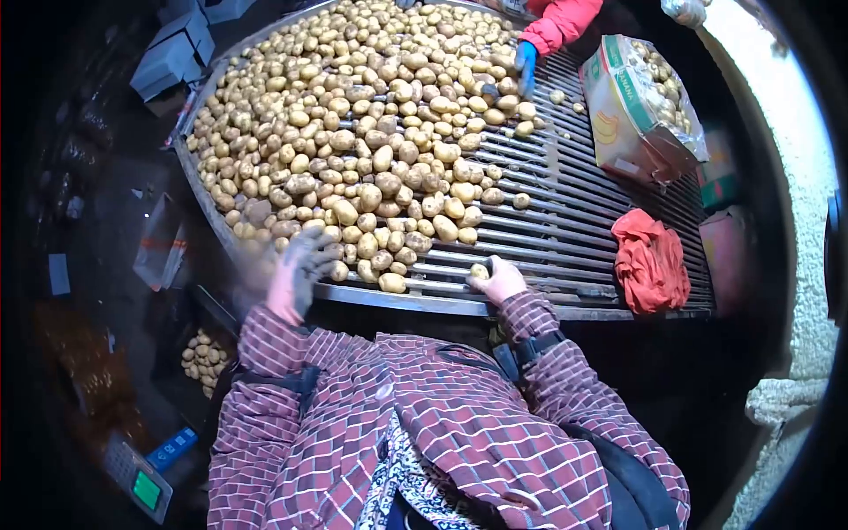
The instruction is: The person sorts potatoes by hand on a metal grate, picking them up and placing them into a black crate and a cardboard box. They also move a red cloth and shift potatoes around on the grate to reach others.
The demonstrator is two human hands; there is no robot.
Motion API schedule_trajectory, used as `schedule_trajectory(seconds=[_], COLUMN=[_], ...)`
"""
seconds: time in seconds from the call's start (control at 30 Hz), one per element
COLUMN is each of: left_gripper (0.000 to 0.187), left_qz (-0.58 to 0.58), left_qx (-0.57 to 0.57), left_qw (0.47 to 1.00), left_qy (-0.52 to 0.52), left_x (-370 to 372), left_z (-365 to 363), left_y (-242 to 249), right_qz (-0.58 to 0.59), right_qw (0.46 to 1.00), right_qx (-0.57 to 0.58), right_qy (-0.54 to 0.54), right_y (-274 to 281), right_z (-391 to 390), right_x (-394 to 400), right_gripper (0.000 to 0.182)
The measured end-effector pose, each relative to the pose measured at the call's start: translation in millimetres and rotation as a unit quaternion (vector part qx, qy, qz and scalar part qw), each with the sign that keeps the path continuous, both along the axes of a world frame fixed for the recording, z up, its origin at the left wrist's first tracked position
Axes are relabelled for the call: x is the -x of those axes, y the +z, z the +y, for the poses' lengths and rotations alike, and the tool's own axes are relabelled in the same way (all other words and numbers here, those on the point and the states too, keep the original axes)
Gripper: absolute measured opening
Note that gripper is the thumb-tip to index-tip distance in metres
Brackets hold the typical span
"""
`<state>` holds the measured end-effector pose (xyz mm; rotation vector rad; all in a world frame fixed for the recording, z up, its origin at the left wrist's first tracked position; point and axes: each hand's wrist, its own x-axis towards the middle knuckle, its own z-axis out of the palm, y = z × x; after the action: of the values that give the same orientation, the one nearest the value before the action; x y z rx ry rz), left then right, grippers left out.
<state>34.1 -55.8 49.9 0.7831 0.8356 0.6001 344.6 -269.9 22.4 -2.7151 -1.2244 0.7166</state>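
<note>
Slatted table [552,225]: smooth metal bars, dull sheen. Potatoes [380,132] on the table: smooth, matt skins. Carton [608,102] on the table's right side: printed cardboard, glossy plastic liner [695,144]. Cloth [651,265] at the table's right front corner: crumpled, matt. Wall [799,168] right of the table: rough.

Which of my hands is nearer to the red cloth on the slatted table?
Right. Your right hand is left of the red cloth, with bars between them. Your left hand is much farther left, at the near edge of the potatoes.
</note>
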Motion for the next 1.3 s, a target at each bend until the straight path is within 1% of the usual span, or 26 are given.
schedule_trajectory(seconds=[0.07,0.1,0.13,0.2,0.27,0.3,0.33,0.4,0.43,0.47,0.5,0.53,0.57,0.6,0.63,0.67,0.73,0.77,0.83,0.9,0.93,1.0,1.07,1.1,1.23,1.3], left_gripper=[0.055,0.059,0.063,0.071,0.076,0.074,0.064,0.05,0.045,0.039,0.036,0.032,0.041,0.045,0.043,0.044,0.047,0.049,0.052,0.058,0.056,0.054,0.05,0.051,0.049,0.048], left_qz=[-0.011,-0.012,-0.012,-0.055,-0.165,-0.179,-0.157,-0.148,-0.145,-0.142,-0.204,-0.194,-0.216,-0.211,-0.286,-0.275,-0.206,-0.178,-0.142,-0.108,-0.12,-0.193,-0.211,-0.19,-0.253,-0.221], left_qx=[0.014,0.026,0.038,0.075,0.21,0.251,0.271,0.197,0.168,0.141,0.209,0.278,0.188,0.107,0.041,0.025,0.023,0.037,0.069,0.077,0.076,0.104,0.099,0.107,0.14,0.136], left_qw=[0.998,0.996,0.992,0.977,0.937,0.921,0.924,0.946,0.963,0.974,0.956,0.936,0.95,0.962,0.947,0.943,0.943,0.945,0.951,0.958,0.958,0.952,0.949,0.958,0.957,0.965], left_qy=[-0.056,-0.089,-0.121,-0.193,-0.224,-0.24,-0.217,-0.208,-0.155,-0.103,-0.03,0.092,0.123,0.135,0.141,0.186,0.261,0.271,0.264,0.255,0.249,0.215,0.213,0.187,0.027,-0.038], left_x=[-19,-24,-28,-32,-32,-33,-33,-17,-4,10,26,40,68,98,132,159,204,217,220,199,194,162,115,91,23,-2], left_z=[-15,-22,-28,-35,-40,-39,-42,-34,-29,-20,-4,15,34,61,93,120,154,159,152,126,122,104,84,72,48,43], left_y=[-6,-5,-2,9,-14,-9,-2,-25,-29,-31,-33,-24,-16,-1,-6,-1,6,3,-8,-16,-43,-68,-74,-66,-48,-33], right_qz=[0.25,0.381,0.47,0.574,0.502,0.39,0.269,0.217,0.225,0.191,0.199,0.223,0.205,0.287,0.31,0.329,0.186,0.157,0.093,0.127,0.096,0.04,0.054,0.023,0.011,-0.017], right_qw=[0.96,0.909,0.85,0.783,0.848,0.9,0.921,0.955,0.957,0.953,0.947,0.953,0.942,0.934,0.93,0.925,0.961,0.971,0.979,0.974,0.974,0.983,0.972,0.97,0.959,0.961], right_qx=[-0.1,-0.088,-0.167,-0.171,-0.145,-0.189,-0.233,-0.183,-0.171,-0.225,-0.246,-0.204,-0.261,-0.206,-0.177,-0.149,-0.204,-0.179,-0.183,-0.153,-0.177,-0.142,-0.163,-0.192,-0.217,-0.178], right_qy=[-0.076,-0.143,-0.171,-0.169,-0.086,0.034,0.156,0.083,0.058,0.068,0.058,0.033,0.05,-0.046,-0.082,-0.123,0.004,0.013,-0.001,-0.106,-0.106,-0.106,-0.162,-0.149,-0.183,-0.212], right_y=[-14,7,-7,57,35,47,64,84,91,74,49,65,43,34,41,49,37,48,27,29,21,24,10,6,7,4], right_z=[11,24,29,49,60,66,71,80,82,77,71,72,63,57,57,54,44,44,29,23,18,16,14,15,32,43], right_x=[-6,0,6,43,60,70,80,81,75,64,48,48,35,25,25,24,11,7,-19,-38,-51,-72,-94,-101,-116,-121], right_gripper=[0.045,0.039,0.038,0.043,0.045,0.045,0.045,0.047,0.044,0.04,0.036,0.033,0.032,0.031,0.032,0.033,0.036,0.038,0.038,0.033,0.033,0.033,0.031,0.031,0.049,0.06])
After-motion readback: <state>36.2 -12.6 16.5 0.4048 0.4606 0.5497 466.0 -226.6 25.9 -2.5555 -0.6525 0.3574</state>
